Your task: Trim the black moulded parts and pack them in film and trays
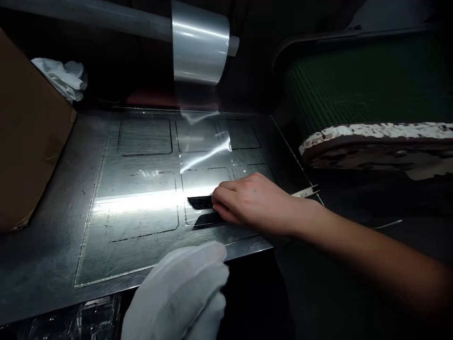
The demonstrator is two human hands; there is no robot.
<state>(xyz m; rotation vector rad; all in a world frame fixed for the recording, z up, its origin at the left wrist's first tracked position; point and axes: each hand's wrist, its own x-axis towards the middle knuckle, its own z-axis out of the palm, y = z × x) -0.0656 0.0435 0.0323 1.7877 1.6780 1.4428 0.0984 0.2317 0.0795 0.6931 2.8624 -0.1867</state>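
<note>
My bare right hand (pixel 247 200) is over the metal plate (pixel 141 255), its fingers closed on a thin glossy black strip (pixel 198 202) with a slanted left end. Just below it shows a second dark shape (pixel 208 219); I cannot tell whether it is another strip or a reflection. A pale flat stick (pixel 306 192) marked "AD6", with a forked end, sticks out behind my right wrist. My left hand (pixel 180 293), in a white glove, is near the plate's front edge with fingers bent together; whatever is inside them is hidden.
A roll of clear film (pixel 200 45) hangs on a bar above the plate, its loose end (pixel 205 151) reaching down. At left stand a cardboard box (pixel 31 137) and crumpled white cloth (pixel 63 78). A green belt (pixel 371 89) is at right. Clear plastic trays (pixel 95 316) lie lower left.
</note>
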